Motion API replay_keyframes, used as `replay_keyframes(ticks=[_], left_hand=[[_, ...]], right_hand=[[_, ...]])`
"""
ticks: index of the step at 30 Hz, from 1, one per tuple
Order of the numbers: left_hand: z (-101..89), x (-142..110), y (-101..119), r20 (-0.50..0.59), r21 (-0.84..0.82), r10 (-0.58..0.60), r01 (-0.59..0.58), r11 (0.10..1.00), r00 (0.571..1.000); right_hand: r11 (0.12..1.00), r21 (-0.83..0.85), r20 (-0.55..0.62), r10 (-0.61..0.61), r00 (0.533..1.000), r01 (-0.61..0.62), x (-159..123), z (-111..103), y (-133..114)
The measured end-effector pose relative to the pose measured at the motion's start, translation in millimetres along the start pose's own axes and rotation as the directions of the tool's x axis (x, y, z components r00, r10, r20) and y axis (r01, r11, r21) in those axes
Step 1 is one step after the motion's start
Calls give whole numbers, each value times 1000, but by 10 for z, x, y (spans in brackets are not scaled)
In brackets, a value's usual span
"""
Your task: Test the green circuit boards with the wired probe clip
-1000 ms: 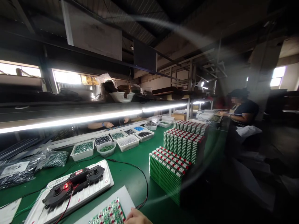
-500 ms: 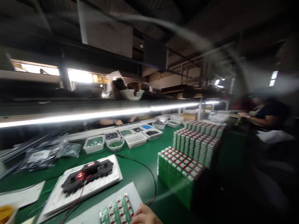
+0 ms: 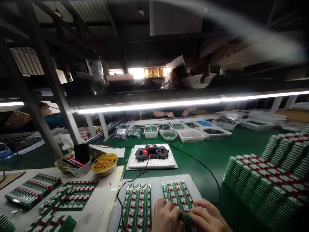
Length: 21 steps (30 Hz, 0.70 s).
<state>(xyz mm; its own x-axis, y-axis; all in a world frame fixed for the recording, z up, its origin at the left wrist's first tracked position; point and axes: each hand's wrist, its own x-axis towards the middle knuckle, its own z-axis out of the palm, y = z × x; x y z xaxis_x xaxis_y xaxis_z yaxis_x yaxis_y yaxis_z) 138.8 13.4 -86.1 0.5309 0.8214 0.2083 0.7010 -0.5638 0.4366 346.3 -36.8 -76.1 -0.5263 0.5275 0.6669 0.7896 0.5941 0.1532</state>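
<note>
Both my hands meet at the bottom edge over a green circuit board panel (image 3: 177, 195) with red and white parts. My left hand (image 3: 166, 216) curls on the panel's near left corner. My right hand (image 3: 207, 217) lies beside it, fingers bent onto the panel's near right edge. A second panel (image 3: 136, 206) lies to the left on the same white mat (image 3: 156, 183). A black fixture with a red light (image 3: 151, 152) sits on a white tray (image 3: 151, 163) just beyond, its black cable (image 3: 207, 170) looping to the right.
Tall stacks of green boards (image 3: 263, 183) stand at right. More boards (image 3: 33, 190) lie at left beside a bowl of yellow rubber bands (image 3: 104, 162). White bins of small parts (image 3: 190, 133) line the back under a strip light. Another person's hands (image 3: 170, 113) work across the bench.
The view has swung left and down. Both my hands now show on the panel; before, only one hand showed at the bottom edge. The board stacks now sit at far right.
</note>
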Motion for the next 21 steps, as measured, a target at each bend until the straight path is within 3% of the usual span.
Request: replay_keyframes(ticks=[3, 8, 13, 21], left_hand=[[-160, -33, 170, -37, -7, -51, 51, 999, 998], [-312, -52, 329, -12, 45, -37, 37, 998, 999], [-310, -69, 349, -61, 122, 10, -2, 992, 998], [-547, 89, 288, -31, 14, -41, 41, 999, 999]], right_hand=[[999, -43, 102, 20, 995, -16, 52, -95, -33], [971, 66, 248, 209, 946, -232, 180, -205, -124], [952, 137, 228, 239, 944, -274, 163, -217, -119], [900, 242, 255, 301, 919, -362, 367, -207, -40]])
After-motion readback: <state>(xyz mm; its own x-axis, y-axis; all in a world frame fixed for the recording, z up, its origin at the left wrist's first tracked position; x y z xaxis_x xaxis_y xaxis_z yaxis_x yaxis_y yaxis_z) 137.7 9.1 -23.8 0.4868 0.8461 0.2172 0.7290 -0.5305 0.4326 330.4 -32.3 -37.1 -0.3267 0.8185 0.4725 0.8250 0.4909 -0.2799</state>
